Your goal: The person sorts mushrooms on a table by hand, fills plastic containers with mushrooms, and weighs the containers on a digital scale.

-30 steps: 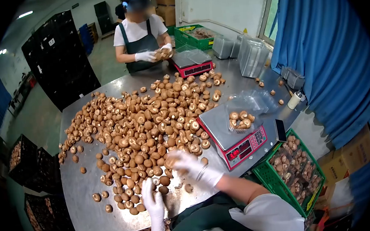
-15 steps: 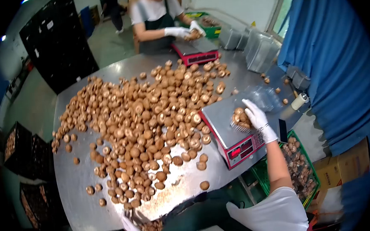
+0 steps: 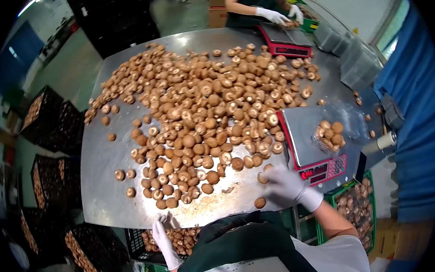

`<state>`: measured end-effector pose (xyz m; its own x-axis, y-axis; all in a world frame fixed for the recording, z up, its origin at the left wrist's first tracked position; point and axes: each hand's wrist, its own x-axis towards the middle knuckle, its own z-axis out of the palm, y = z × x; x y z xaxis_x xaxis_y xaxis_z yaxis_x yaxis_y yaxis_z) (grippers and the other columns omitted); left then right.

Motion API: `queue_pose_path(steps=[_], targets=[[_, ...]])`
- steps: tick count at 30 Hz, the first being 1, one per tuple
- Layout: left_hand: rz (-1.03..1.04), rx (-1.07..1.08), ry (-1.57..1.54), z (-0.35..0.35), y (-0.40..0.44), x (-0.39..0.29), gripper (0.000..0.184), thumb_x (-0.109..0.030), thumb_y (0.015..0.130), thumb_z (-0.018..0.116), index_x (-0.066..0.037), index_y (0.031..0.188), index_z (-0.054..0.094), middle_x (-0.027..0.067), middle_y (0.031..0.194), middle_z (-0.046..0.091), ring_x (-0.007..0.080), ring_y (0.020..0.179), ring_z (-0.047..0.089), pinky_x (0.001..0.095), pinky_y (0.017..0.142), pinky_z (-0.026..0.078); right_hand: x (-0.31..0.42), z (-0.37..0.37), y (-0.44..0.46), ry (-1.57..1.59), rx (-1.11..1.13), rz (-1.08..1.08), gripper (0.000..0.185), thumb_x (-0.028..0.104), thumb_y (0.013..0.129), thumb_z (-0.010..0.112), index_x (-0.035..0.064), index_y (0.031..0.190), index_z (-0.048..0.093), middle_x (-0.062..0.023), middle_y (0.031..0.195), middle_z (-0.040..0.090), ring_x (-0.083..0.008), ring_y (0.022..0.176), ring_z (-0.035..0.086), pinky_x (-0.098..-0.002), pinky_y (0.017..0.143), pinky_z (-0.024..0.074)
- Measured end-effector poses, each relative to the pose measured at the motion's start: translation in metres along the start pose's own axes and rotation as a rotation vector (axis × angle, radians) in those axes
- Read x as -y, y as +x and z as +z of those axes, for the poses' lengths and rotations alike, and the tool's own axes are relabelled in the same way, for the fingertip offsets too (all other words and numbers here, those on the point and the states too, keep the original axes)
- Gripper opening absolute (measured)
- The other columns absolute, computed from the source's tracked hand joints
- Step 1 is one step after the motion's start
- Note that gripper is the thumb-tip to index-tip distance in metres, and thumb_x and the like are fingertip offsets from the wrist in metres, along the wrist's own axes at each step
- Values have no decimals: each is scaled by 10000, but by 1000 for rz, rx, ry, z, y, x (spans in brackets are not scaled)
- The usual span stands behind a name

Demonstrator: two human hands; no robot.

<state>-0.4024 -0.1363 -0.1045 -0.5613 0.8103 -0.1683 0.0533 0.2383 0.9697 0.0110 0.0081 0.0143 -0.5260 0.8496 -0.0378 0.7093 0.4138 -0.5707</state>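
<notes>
My right hand [image 3: 286, 184], in a white glove and smeared by motion, is over the steel table left of the near scale [image 3: 302, 138]. Its fingertips are close to a brown mushroom [image 3: 263, 177]; whether they touch it cannot be made out. Another loose mushroom [image 3: 260, 202] lies just below. On the scale's plate stands a clear plastic tub [image 3: 322, 144] filled with mushrooms [image 3: 333, 135]. My left hand [image 3: 162, 236], also gloved, is at the table's front edge beside a black crate of mushrooms [image 3: 184, 240], fingers stretched out and holding nothing visible.
A large heap of mushrooms [image 3: 210, 96] covers the middle of the table [image 3: 106, 192]. Across it, a co-worker's gloved hands [image 3: 282, 16] handle mushrooms at a second scale [image 3: 286, 42]. Clear tubs [image 3: 357, 62] stand at right. A green crate [image 3: 374, 211] and black crates [image 3: 85, 249] flank the table.
My right hand has left the tub on the scale and moved left and down to the loose mushrooms. The view has shifted, showing more of my left hand and the crate below.
</notes>
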Motion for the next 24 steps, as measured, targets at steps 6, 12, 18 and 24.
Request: queue_pose_path(steps=[6, 12, 18, 24], targets=[[-24, 33, -53, 10, -20, -21, 340, -212, 980, 458, 55, 1177, 531, 154, 1083, 627, 197, 1029, 581, 305, 945, 413, -32, 103, -19, -57, 316, -137, 350, 184, 773, 658, 102, 1108, 598, -131, 1141, 546, -322, 1003, 548, -376, 861, 459], [-81, 85, -239, 26, -11, -32, 330, -205, 990, 422, 26, 1205, 520, 145, 1125, 611, 220, 1007, 602, 312, 886, 470, -29, 90, 55, 1221, 141, 378, 243, 166, 884, 582, 63, 1101, 620, -26, 939, 640, -104, 852, 571, -223, 776, 451], [-382, 355, -828, 76, 8, -66, 589, -399, 954, 465, -154, 1445, 252, 112, 1405, 340, 278, 1110, 529, 368, 857, 482, 68, 93, 162, 320, 34, -413, 411, 325, 887, 579, 117, 1241, 551, -147, 1212, 566, -280, 1078, 556, -353, 911, 452], [-372, 271, -875, 84, 35, -52, 410, -164, 960, 438, -87, 1361, 402, 81, 1134, 544, 239, 975, 608, 283, 760, 494, 63, 127, 281, -386, 37, -289, 317, 387, 815, 573, 243, 1095, 613, -116, 1044, 565, -273, 924, 565, -434, 731, 432]])
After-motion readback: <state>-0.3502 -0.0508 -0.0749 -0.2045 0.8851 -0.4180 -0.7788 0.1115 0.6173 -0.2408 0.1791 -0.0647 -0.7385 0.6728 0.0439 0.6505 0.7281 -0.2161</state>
